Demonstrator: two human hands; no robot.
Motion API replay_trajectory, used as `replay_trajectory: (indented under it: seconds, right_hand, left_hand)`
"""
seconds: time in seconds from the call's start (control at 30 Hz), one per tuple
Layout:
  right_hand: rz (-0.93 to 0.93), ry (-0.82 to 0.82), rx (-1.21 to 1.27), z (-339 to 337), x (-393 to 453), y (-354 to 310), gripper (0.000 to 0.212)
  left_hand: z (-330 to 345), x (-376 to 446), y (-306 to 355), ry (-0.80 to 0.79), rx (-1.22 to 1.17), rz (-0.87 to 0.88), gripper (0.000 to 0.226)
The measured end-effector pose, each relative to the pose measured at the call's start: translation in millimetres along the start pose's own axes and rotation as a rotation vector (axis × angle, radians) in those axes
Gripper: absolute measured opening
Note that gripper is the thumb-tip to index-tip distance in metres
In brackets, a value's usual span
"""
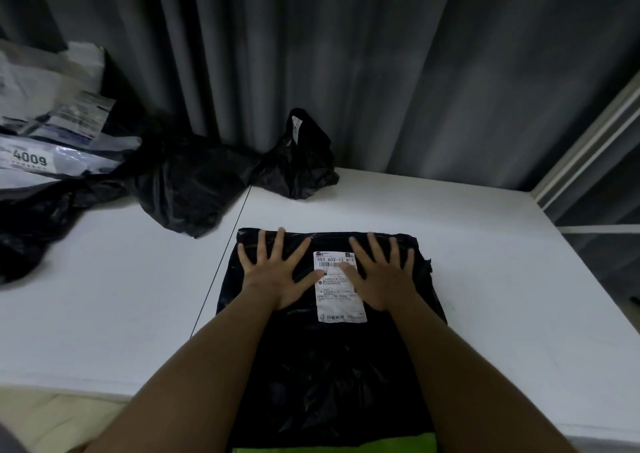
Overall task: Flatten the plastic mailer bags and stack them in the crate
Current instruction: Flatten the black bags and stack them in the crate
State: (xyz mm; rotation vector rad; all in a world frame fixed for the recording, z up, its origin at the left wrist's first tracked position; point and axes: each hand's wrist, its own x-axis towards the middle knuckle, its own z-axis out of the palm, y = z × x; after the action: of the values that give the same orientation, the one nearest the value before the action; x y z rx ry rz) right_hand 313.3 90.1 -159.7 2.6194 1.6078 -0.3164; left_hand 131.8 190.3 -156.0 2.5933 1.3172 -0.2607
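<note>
Fingers [277, 244] spread and straight, we are pressing left hand [277, 276] and right hand [382, 276] flat on the black mailer bag [311, 366], which is lying on the white tabletop [121, 314]

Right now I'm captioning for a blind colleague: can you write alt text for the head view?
Both hands, left hand and right hand, press flat with spread fingers on a black mailer bag bearing a white shipping label, on a white table. Crumpled black bags and white mailers lie behind left.

A makeshift parcel-sorting corner indoors. Grey pleated curtains [381, 54] hang at twelve o'clock behind a plain white table [467, 244]. Crumpled labelled courier bags [52, 133] pile at ten o'clock.
</note>
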Motion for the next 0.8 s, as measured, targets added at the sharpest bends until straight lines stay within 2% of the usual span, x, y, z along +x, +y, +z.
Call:
replay_trajectory:
  seconds: [0.13, 0.23, 0.27, 0.33, 0.43, 0.57, 0.63, 0.73, 0.8]
  right_hand:
    - [0.081, -0.048, -0.176, -16.9, -4.4, 21.3, 0.064]
    - [-0.046, 0.08, -0.249, -30.0, -20.3, 9.0, 0.065]
    - [-0.098, 0.114, -0.209, -32.4, -27.0, 2.3, 0.064]
    - [-0.139, 0.077, -0.063, -34.3, -44.3, -12.5, 0.06]
    - [-0.152, -0.052, 0.046, -28.1, -73.2, -32.6, 0.059]
    - [-0.195, -0.062, 0.094, -8.5, -107.4, -49.3, 0.058]
    - [-0.197, -0.058, 0.059, 1.2, -120.1, -54.5, 0.064]
    - [-0.167, -0.044, 0.051, 15.6, -140.5, -52.0, 0.088]
    - [-0.13, -0.025, 0.088, 24.4, -148.1, -47.3, 0.088]
  left_hand:
    - [-5.7, 1.7, 3.4, -0.014, 0.062, -0.029, 0.081]
    - [-11.0, -7.6, 13.4, 0.064, 0.17, -0.04, 0.077]
    - [-12.2, -12.8, 18.3, 0.091, 0.166, -0.027, 0.073]
    - [-14.5, -29.0, 26.4, 0.093, 0.095, 0.0, 0.066]
    - [-13.4, -58.3, 29.4, 0.004, 0.01, 0.01, 0.058]
    - [-2.5, -92.3, 21.8, -0.099, 0.003, -0.021, 0.058]
    - [4.5, -105.4, 18.9, -0.086, -0.004, -0.017, 0.058]
    - [16.1, -124.0, 18.2, -0.079, -0.029, 0.009, 0.061]
    - [24.2, -132.0, 18.3, -0.08, -0.062, 0.014, 0.062]
